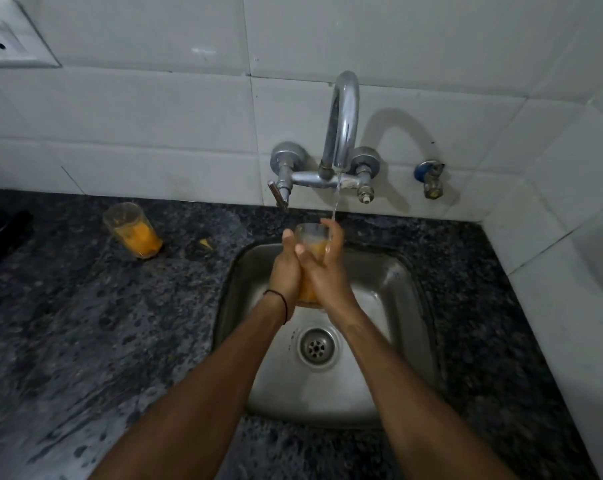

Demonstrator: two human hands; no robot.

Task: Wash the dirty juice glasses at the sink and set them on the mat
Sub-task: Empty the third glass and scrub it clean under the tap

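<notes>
A juice glass (311, 233) with orange residue is held upright over the steel sink (407, 306), its rim just under a thin stream of water from the tap (343, 123). My left hand (286, 268) wraps its left side and my right hand (322, 268) wraps its right side, so most of the glass is hidden. A second dirty juice glass (133, 230) with orange pulp stands on the dark counter (85, 341) to the left of the sink. No mat is in view.
The tap's lever handle (278, 194) sticks out at the left of the mixer. A small valve with a blue knob (429, 178) is on the wall to the right. A dark object (5, 237) lies at the counter's left edge. A socket plate (5, 39) sits top left.
</notes>
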